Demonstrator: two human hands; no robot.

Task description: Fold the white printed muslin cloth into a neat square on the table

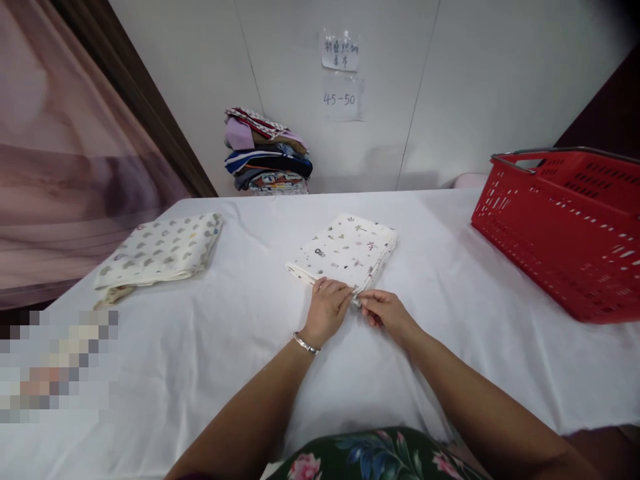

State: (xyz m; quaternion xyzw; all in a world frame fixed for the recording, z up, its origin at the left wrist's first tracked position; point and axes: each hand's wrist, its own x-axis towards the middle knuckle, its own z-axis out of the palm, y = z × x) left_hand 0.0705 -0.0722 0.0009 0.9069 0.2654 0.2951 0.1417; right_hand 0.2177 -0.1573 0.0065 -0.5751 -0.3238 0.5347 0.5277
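Note:
A folded white cloth with small printed plants and figures lies at the middle of the table. My left hand is at its near edge, fingers curled over the cloth and thumb pointing toward the near corner. At that corner, my right hand pinches a bit of the fabric between thumb and fingers. Both hands almost meet there, and part of the corner is hidden by the fingers. To the left lies a second folded cloth, white with grey shapes, with a beige cord or tassel at its near side.
A white sheet covers the table. A red plastic basket with a metal handle stands at the right. Behind the table's far edge rises a pile of folded fabrics. Curtains hang at left; paper signs are on the wall.

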